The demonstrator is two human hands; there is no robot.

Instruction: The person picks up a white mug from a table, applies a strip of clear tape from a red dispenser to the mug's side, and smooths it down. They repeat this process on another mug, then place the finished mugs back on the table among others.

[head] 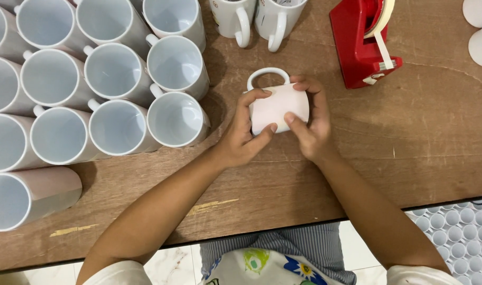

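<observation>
Mug cluster [114, 79] lies left of held mug [278, 105], tape dispenser [362, 45] right.

A brown wooden counter [420, 153] is filling most of the view, its grain running sideways and a few pale yellowish scratches [212, 206] showing near the front edge. Soft, even light is falling across it, leaving only faint shadows. Below the edge, a pale marbled tile floor [169, 266] is showing through. At the lower right, a tray of small round white cells [460, 237] is sitting beneath the counter's level, partly cut off by the frame.
</observation>
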